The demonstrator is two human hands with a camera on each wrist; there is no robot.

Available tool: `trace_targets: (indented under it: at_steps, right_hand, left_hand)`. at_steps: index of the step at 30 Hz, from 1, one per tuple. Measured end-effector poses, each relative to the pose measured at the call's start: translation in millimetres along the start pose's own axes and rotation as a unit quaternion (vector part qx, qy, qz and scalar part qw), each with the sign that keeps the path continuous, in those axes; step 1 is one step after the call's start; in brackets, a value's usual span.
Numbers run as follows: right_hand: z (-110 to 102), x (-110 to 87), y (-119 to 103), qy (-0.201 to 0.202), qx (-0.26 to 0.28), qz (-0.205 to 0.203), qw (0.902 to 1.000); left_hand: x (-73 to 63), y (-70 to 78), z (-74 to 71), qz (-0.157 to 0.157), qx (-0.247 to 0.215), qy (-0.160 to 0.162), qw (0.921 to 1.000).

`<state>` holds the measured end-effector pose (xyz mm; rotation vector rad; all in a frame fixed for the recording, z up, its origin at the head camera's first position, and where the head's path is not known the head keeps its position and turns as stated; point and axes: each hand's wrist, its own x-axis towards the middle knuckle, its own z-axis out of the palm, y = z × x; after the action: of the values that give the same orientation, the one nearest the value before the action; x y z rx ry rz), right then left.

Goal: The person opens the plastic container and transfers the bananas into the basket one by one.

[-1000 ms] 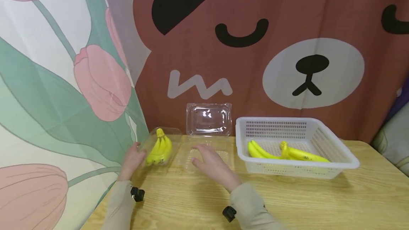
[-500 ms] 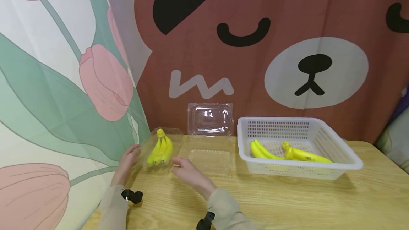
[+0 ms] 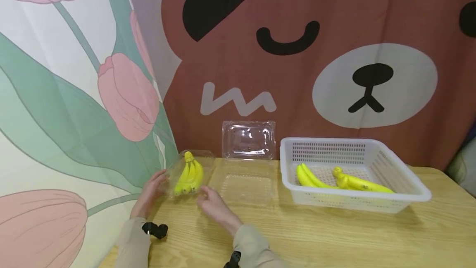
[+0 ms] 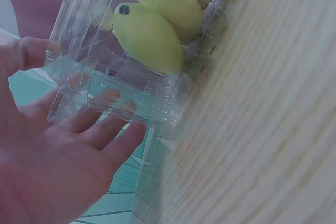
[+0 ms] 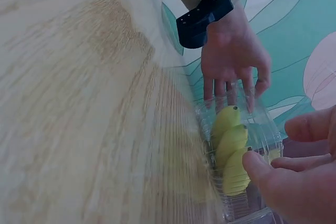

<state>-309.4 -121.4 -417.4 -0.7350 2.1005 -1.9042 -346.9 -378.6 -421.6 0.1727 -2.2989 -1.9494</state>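
With straight fingers, the left hand [image 3: 150,190] touches a clear clamshell [image 4: 73,30] holding a banana bunch [image 3: 190,176], the ungripping right hand [image 3: 216,206] near; uneven pressing could skew it.

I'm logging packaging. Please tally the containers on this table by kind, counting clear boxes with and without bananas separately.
Clear plastic box with bananas inside: 1
Open clear plastic box, no bananas inside: 1
White basket: 1
Total: 3 containers
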Motion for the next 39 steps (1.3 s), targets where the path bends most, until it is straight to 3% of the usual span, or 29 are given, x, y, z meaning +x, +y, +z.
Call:
trace_targets:
  at_steps: [15, 22, 26, 32, 39]
  right_hand:
    - [8, 7.0, 3, 0.006, 0.035, -0.028, 0.9990]
    - [9, 2.8, 3, 0.004, 0.041, -0.033, 0.9986]
    - [8, 1.3, 3, 0.006, 0.042, -0.033, 0.9986]
    - [4, 5.5, 2, 0.031, 0.043, -0.052, 0.9972]
    - [-5, 6.4, -5, 0.064, 0.049, -0.067, 0.9945]
  left_hand:
    - [2.2, 8.8, -7.2, -0.008, -0.006, -0.023, 0.9997]
    - [-1.3, 9.5, -8.2, -0.010, -0.030, -0.073, 0.9968]
    - [-3.1, 14.1, -8.1, -0.010, -0.026, -0.071, 0.9971]
    - [-6.7, 32.0, -5.4, 0.021, -0.011, -0.075, 0.9969]
    - [-9.2, 43.3, -1.5, 0.016, -0.029, -0.068, 0.9971]
